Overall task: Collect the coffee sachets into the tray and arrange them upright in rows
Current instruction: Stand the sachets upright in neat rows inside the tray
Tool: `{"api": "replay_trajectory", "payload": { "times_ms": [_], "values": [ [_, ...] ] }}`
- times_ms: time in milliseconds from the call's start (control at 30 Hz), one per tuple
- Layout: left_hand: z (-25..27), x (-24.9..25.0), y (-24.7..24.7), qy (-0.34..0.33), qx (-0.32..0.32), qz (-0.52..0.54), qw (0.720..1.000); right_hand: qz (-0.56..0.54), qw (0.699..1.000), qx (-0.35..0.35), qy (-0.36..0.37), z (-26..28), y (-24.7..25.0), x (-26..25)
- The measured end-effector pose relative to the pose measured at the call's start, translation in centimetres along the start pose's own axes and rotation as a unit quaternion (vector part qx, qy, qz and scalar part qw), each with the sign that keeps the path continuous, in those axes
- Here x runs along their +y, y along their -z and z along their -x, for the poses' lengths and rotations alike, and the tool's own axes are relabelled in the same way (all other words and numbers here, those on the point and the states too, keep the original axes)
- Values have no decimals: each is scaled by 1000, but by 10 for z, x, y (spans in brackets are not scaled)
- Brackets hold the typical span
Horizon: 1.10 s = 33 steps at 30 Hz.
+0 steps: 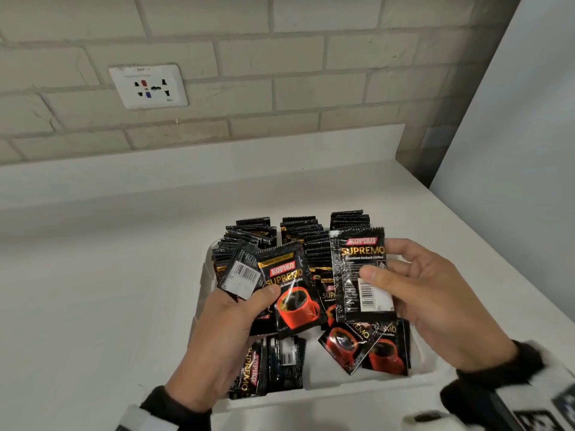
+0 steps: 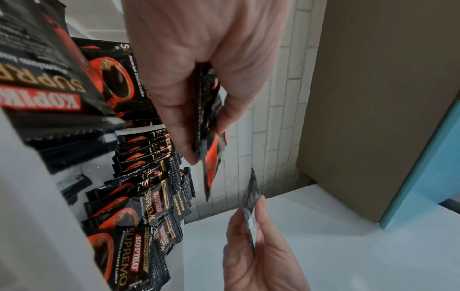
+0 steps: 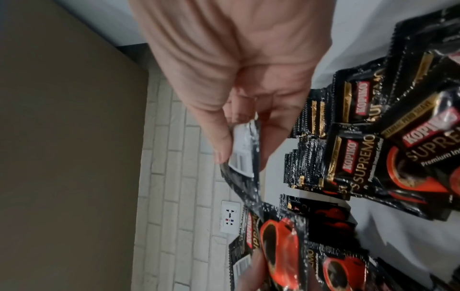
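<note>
The left hand (image 1: 224, 331) pinches a small fan of black foil coffee sachets (image 1: 287, 290) between thumb and fingers, and the right hand (image 1: 435, 303) pinches one sachet (image 1: 359, 275), barcode side facing up, with its thumb on the front. Both are just above the white foam tray (image 1: 367, 385), whose near edge is close to the wrists. Loose sachets (image 1: 364, 346) lie flat in the near part; behind them three rows of upright sachets (image 1: 298, 231) fill the far part. The white countertop (image 1: 93, 290) has free room at the left and behind the tray. Farther is the pale brick wall (image 1: 280, 73) with a white socket plate (image 1: 148, 86).
</note>
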<state>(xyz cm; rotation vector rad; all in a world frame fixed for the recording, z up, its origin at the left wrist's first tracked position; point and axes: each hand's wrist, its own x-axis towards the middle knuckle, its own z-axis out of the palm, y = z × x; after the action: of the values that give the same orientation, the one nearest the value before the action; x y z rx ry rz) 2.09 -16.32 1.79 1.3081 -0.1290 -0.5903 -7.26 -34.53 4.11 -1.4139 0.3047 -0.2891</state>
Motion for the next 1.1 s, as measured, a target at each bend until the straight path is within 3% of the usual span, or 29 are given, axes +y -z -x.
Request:
{"api": "replay_trajectory", "payload": {
  "times_ms": [100,200,300,367,433,567,667,767,867,1000,1100],
  "values": [
    [-1,0,0,-10,2,-16,1000,40,999,19,-7,1,-6,4],
    [0,-1,-1,-36,29,-44,998,124,989,80,19,1,-12,2],
    [2,-1,-7,-72,40,-82,993,276,949,109,104,0,-24,0],
    [4,-1,-14,-95,30,-108,989,336,931,70,125,-2,-39,0],
    [7,0,-20,-111,27,-123,986,332,938,17,103,-3,-52,2],
    [5,-1,-15,-99,9,-124,987,184,982,-46,17,-3,-63,-2],
    [5,-2,-8,-72,-22,-94,993,125,989,-70,-31,-3,-60,0],
    [5,-2,-8,-91,-50,-80,991,82,991,-93,-60,-4,-57,1],
    [3,-1,-7,-61,-47,-26,997,20,994,-90,-57,-5,-51,0],
    [3,3,-4,-30,-67,3,997,162,985,25,58,-10,-33,-5],
    [4,2,-3,-18,-89,-6,996,282,955,-22,83,-15,-24,-9]
  ]
}}
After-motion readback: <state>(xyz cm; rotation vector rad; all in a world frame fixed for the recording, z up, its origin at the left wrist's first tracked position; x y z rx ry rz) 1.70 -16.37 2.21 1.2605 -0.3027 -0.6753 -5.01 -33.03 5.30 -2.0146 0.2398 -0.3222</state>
